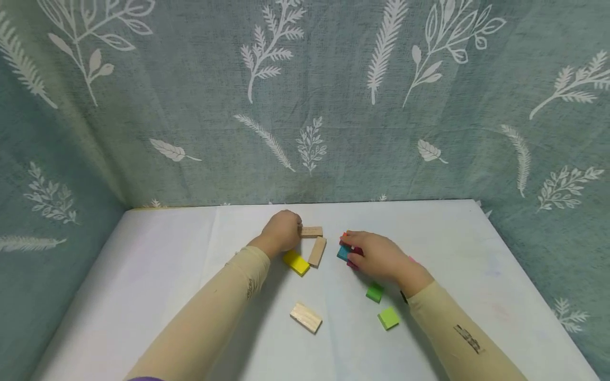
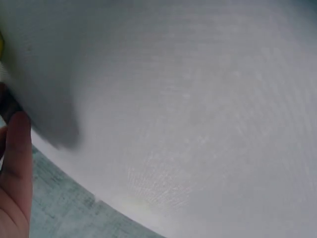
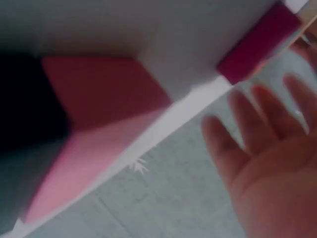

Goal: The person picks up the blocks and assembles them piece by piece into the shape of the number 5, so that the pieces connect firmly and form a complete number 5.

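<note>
At the back of the table my left hand [image 1: 283,230] has its fingers curled at the left end of a plain wooden block [image 1: 312,232]. The left wrist view shows a fingertip against a dark, shadowed block edge [image 2: 9,105]. A second wooden block [image 1: 317,251] and a yellow block [image 1: 296,262] lie just nearer. To the right, my right hand [image 1: 381,256] reaches over a small cluster, thumb and forefinger on either side of a blue block [image 1: 343,253]. An orange block [image 1: 343,238] and a magenta block [image 3: 260,43] sit beside it. The other right fingers are spread.
Nearer the front lie a wooden block [image 1: 306,317], a green block [image 1: 375,292] and a light green block [image 1: 388,318]. A pink block [image 3: 99,94] stands near the right wrist. Patterned fabric [image 1: 305,106] rises behind the white table [image 1: 157,254].
</note>
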`<act>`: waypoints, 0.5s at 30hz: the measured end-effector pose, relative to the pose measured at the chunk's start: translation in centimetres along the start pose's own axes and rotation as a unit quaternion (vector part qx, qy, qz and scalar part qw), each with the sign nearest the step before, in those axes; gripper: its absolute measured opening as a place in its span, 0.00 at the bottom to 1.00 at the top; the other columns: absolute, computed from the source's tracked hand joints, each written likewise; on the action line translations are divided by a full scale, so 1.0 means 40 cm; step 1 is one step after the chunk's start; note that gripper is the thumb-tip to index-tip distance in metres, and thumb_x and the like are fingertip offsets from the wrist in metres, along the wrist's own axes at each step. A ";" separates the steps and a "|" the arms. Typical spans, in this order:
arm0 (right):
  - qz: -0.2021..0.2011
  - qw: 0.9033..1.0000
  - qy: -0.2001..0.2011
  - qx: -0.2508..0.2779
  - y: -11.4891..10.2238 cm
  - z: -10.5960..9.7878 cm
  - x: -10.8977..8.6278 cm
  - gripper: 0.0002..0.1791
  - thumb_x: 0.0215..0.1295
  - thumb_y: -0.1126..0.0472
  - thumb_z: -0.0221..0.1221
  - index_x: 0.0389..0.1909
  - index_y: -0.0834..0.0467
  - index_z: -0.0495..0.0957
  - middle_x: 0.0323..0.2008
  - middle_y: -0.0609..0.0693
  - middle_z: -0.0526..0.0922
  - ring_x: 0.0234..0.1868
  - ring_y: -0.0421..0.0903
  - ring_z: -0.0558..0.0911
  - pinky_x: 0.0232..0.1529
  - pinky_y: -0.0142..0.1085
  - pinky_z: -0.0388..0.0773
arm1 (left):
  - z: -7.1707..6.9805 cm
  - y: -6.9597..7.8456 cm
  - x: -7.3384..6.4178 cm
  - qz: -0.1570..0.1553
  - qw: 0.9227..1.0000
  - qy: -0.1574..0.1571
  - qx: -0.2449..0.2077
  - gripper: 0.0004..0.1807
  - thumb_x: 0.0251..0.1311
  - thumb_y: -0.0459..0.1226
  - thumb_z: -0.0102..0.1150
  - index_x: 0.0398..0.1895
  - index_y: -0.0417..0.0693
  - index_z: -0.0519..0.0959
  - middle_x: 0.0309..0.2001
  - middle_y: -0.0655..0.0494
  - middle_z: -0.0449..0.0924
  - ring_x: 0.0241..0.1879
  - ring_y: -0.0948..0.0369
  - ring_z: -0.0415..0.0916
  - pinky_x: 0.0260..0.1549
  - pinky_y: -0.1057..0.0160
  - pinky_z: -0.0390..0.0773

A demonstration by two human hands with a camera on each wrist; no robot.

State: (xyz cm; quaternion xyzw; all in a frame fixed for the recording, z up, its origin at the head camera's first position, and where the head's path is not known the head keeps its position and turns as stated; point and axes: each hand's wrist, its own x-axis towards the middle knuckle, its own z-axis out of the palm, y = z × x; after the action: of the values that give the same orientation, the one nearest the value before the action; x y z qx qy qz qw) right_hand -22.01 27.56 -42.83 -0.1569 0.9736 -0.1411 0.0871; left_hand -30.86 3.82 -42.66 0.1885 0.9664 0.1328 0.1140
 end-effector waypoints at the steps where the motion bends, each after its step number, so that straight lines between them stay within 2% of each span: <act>1: 0.009 1.000 0.011 -0.003 0.002 0.002 0.011 0.27 0.71 0.54 0.61 0.70 0.52 0.73 0.70 0.54 0.73 0.71 0.55 0.73 0.68 0.53 0.70 | 0.002 -0.004 -0.001 -0.003 1.000 0.000 -0.004 0.15 0.64 0.33 0.62 0.53 0.41 0.84 0.52 0.49 0.82 0.52 0.55 0.78 0.54 0.58 0.80; 4: 0.039 0.999 0.028 -0.015 0.009 0.002 0.046 0.27 0.71 0.53 0.61 0.69 0.53 0.73 0.65 0.55 0.79 0.66 0.54 0.77 0.64 0.52 0.75 | 0.003 -0.018 0.000 -0.010 1.000 0.004 -0.017 0.14 0.63 0.35 0.67 0.51 0.41 0.84 0.49 0.50 0.83 0.52 0.54 0.78 0.55 0.57 0.80; 7: 0.066 0.997 0.015 -0.020 0.018 -0.003 0.077 0.26 0.71 0.51 0.60 0.67 0.54 0.76 0.59 0.55 0.83 0.56 0.53 0.82 0.56 0.50 0.80 | 0.005 -0.028 0.005 -0.018 0.999 0.009 -0.046 0.16 0.60 0.37 0.70 0.51 0.42 0.85 0.48 0.51 0.84 0.50 0.55 0.79 0.54 0.57 0.80; 10: 0.086 0.996 0.003 -0.030 0.025 -0.011 0.101 0.24 0.71 0.50 0.61 0.64 0.54 0.79 0.55 0.54 0.85 0.48 0.48 0.82 0.51 0.47 0.80 | 0.007 -0.033 0.012 -0.017 0.997 0.014 -0.072 0.15 0.59 0.37 0.72 0.49 0.43 0.86 0.44 0.52 0.86 0.44 0.57 0.79 0.49 0.58 0.81; 12: 0.087 0.995 0.002 -0.038 0.026 -0.014 0.114 0.23 0.70 0.51 0.62 0.63 0.55 0.80 0.53 0.53 0.86 0.42 0.47 0.80 0.50 0.46 0.80 | 0.009 -0.034 0.016 -0.012 0.996 0.017 -0.081 0.14 0.59 0.37 0.72 0.48 0.43 0.86 0.41 0.53 0.85 0.40 0.58 0.78 0.45 0.60 0.81; 15: 0.067 0.996 -0.003 -0.052 0.020 -0.014 0.133 0.22 0.71 0.52 0.62 0.62 0.56 0.81 0.51 0.53 0.86 0.39 0.46 0.79 0.49 0.45 0.81 | 0.012 -0.033 0.019 -0.003 0.996 0.020 -0.084 0.14 0.59 0.36 0.72 0.47 0.43 0.86 0.38 0.53 0.85 0.37 0.59 0.77 0.43 0.61 0.80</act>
State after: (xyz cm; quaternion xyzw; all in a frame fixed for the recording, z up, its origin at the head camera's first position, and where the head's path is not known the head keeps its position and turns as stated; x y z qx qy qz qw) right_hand -27.32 26.68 -43.22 -0.0956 0.9878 -0.0833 0.0909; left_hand -31.87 3.05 -43.64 0.1724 0.9545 0.2165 0.1107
